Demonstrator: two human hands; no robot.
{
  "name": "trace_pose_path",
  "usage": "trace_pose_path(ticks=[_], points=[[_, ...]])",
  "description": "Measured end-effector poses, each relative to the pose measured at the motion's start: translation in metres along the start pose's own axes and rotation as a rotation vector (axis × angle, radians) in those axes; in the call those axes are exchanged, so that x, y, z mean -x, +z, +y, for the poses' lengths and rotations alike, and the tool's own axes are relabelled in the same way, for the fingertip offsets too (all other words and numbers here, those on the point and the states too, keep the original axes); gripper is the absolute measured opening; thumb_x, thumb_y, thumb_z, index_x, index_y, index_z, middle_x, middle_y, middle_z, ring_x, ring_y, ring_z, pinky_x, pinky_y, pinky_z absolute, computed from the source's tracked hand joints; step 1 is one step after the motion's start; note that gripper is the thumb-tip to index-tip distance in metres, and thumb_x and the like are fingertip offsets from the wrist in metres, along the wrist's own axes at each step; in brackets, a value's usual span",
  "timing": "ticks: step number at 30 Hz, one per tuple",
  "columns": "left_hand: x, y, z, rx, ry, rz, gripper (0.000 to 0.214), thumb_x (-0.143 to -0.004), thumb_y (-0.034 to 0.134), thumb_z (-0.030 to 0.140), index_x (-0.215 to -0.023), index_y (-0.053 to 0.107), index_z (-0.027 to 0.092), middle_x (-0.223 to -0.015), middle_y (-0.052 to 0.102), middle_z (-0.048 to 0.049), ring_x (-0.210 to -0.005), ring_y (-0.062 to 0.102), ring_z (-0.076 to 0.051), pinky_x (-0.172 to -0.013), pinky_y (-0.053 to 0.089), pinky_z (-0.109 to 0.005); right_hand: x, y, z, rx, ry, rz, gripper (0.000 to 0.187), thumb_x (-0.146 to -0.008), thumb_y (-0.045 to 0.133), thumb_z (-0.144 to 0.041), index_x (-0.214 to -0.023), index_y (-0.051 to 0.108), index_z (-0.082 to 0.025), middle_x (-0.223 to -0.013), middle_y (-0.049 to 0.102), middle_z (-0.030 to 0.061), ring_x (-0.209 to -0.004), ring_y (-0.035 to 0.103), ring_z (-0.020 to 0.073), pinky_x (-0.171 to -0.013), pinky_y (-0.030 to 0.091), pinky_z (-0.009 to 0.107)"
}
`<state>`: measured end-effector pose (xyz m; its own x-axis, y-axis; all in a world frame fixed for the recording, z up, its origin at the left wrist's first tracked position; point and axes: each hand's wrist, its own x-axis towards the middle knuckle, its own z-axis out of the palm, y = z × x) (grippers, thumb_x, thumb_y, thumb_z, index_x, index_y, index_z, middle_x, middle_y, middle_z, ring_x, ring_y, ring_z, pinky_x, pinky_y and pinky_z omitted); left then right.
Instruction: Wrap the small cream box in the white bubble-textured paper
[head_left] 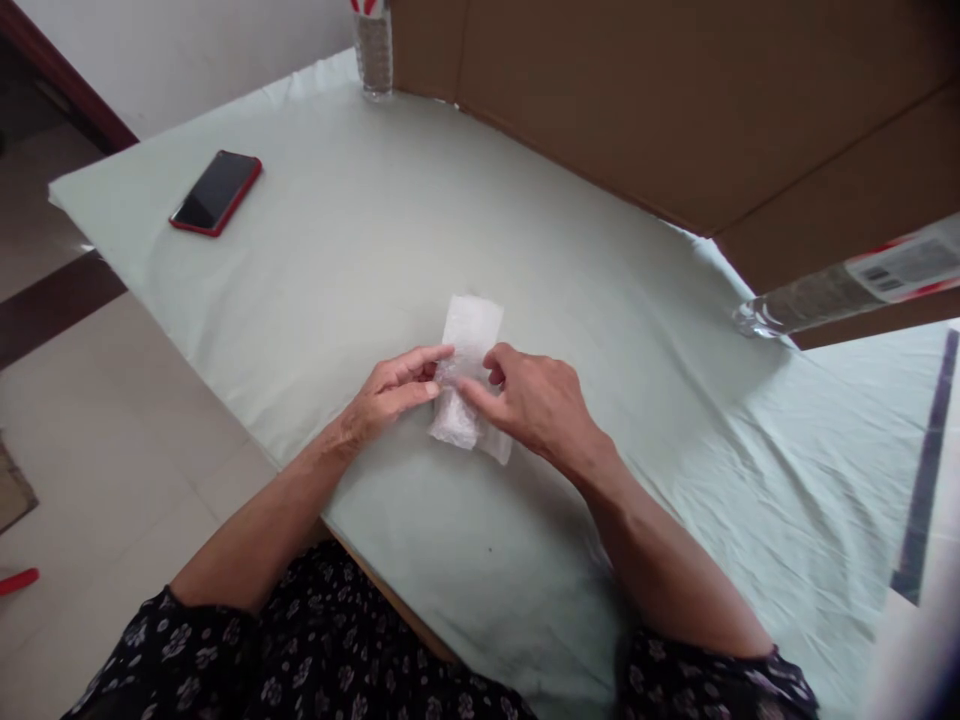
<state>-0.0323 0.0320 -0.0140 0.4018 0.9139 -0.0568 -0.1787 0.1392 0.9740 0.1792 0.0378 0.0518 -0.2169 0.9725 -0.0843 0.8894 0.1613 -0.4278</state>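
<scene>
A narrow strip of white, translucent bubble wrap point(474, 320) lies on the cloth in front of me, its near part folded over into a small bundle point(455, 420). Whether anything is inside the bundle, I cannot tell. At its left edge my left hand point(390, 392) has thumb and forefinger closed on the wrap. My right hand point(534, 398) grips from the right, with curled fingers and the thumb lying on the folded part. A loose flap of wrap shows under the right hand, and some of the right fingertips are hidden.
A pale green cloth point(322, 260) covers the table. On it lie a phone in a red case point(217, 192) at the far left and a large cardboard piece point(600, 100) standing behind. Clear plastic bottles stand at the back point(373, 50) and right point(817, 300).
</scene>
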Motion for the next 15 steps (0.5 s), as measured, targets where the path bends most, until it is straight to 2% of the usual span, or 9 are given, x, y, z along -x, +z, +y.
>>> trace_pose_path(ticks=[1, 3, 6, 8, 11, 15], points=[[-0.001, 0.000, -0.001, -0.001, 0.027, 0.004, 0.053, -0.085, 0.071, 0.036, -0.135, 0.066, 0.019, -0.119, 0.072, -0.0111, -0.117, 0.065, -0.028, -0.101, 0.049, -0.042, -0.003, 0.001, 0.003, -0.016, 0.005, 0.013, 0.025, -0.089, 0.059, -0.040, -0.076, 0.063, -0.020, -0.064, 0.061, 0.0021, -0.060, 0.053, 0.0171, -0.061, 0.031, 0.031], [-0.003, -0.001, -0.003, -0.056, 0.085, 0.041, 0.056, -0.086, 0.069, 0.040, -0.137, 0.063, 0.019, -0.121, 0.071, -0.0122, -0.118, 0.065, -0.028, -0.102, 0.050, -0.043, -0.010, 0.002, 0.016, -0.193, 0.014, 0.033, 0.027, -0.090, 0.051, -0.031, -0.066, 0.058, -0.020, -0.061, 0.057, 0.0008, -0.059, 0.050, 0.0153, -0.060, 0.031, 0.031], [-0.004, -0.001, -0.003, -0.336, 0.218, 0.229, 0.066, -0.083, 0.070, 0.049, -0.142, 0.057, 0.021, -0.135, 0.061, -0.0144, -0.119, 0.061, -0.028, -0.097, 0.052, -0.042, -0.021, 0.007, 0.037, -0.637, 0.044, 0.013, 0.028, -0.089, 0.054, -0.038, -0.069, 0.061, -0.020, -0.066, 0.061, 0.0003, -0.062, 0.052, 0.0148, -0.061, 0.036, 0.029], [-0.003, 0.002, -0.002, -0.573, 0.314, 0.359, 0.071, -0.079, 0.073, 0.053, -0.140, 0.057, 0.021, -0.136, 0.057, -0.0147, -0.112, 0.061, -0.025, -0.092, 0.053, -0.040, -0.025, 0.012, 0.045, -0.848, 0.084, -0.020, 0.030, -0.086, 0.060, -0.045, -0.071, 0.064, -0.020, -0.069, 0.064, 0.0007, -0.063, 0.053, 0.0146, -0.061, 0.039, 0.029], [0.000, 0.007, 0.002, -0.764, 0.377, 0.391, 0.065, -0.076, 0.076, 0.052, -0.130, 0.062, 0.019, -0.111, 0.062, -0.0096, -0.091, 0.060, -0.019, -0.082, 0.054, -0.034, -0.025, 0.020, 0.045, -1.006, 0.113, -0.059, 0.033, -0.081, 0.068, -0.050, -0.071, 0.066, -0.019, -0.072, 0.067, 0.0012, -0.063, 0.054, 0.0139, -0.062, 0.041, 0.028], [0.000, 0.012, 0.007, -0.794, 0.309, 0.334, 0.036, -0.075, 0.076, 0.041, -0.102, 0.070, 0.018, -0.083, 0.061, -0.0016, -0.073, 0.056, -0.014, -0.070, 0.050, -0.028, -0.023, 0.025, 0.039, -1.076, 0.059, -0.091, 0.037, -0.080, 0.071, -0.056, -0.073, 0.067, -0.020, -0.075, 0.069, 0.0011, -0.066, 0.057, 0.0142, -0.064, 0.043, 0.028]])
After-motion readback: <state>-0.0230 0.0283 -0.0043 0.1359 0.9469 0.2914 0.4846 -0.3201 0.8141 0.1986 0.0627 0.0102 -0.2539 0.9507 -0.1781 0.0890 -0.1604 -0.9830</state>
